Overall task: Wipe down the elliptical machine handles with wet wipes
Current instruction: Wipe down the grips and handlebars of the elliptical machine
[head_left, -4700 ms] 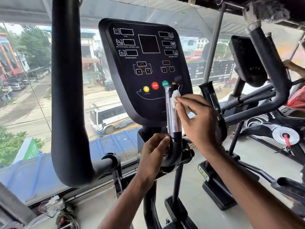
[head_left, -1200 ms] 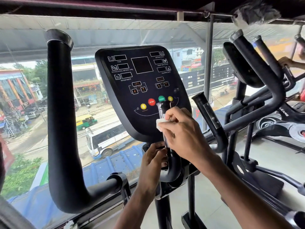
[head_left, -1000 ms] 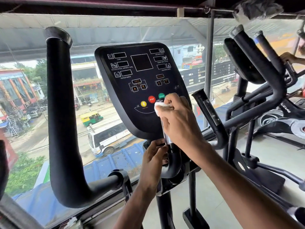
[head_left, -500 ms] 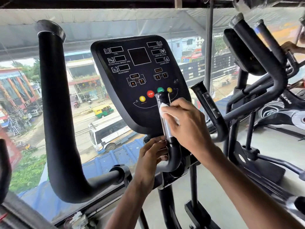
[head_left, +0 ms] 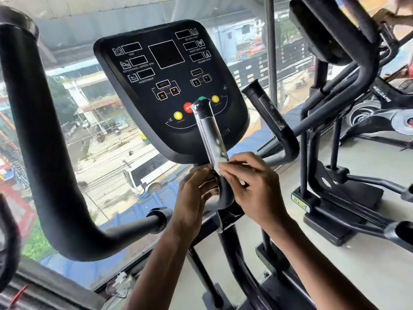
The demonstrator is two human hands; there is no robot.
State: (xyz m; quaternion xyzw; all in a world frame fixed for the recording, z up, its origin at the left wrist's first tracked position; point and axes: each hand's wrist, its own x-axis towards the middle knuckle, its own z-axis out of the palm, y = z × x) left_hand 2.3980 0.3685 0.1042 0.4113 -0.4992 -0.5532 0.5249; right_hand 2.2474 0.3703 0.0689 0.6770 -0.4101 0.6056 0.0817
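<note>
Two hands are working on one short grip [head_left: 210, 133] that is rising in front of the console [head_left: 156, 86], its cap overlapping the console's lower row of buttons. The right hand [head_left: 252, 186] is pinching a small white wet wipe [head_left: 218, 166] between thumb and fingertips. It is pressing the wipe onto the grip just below the console's bottom edge, where the shiny sensor plate is giving way to black tube. The wipe is bunched small; in my judgement this is letting the fingertips bear directly on the narrow plate. The left hand [head_left: 192, 193] is curling its fingers round the bend of the same grip, below the console and beside the wipe. It appears to be bracing the tube so that the rubbing pressure is not swinging it.

The twin grip [head_left: 268, 110] is standing to the right of the console, apart from both hands, its plate looking smeared. Whether it is already wiped cannot be told. The long swing handle [head_left: 44, 142] is curving to the left of the console, with neither hand on it.

Assessment: the wipe is sitting at the low end of the plate, so work on this grip is judged well advanced, with the twin grip and the long swing handle likely outstanding. Risk: the damp tube may be turning slippery under the bracing fingers
</note>
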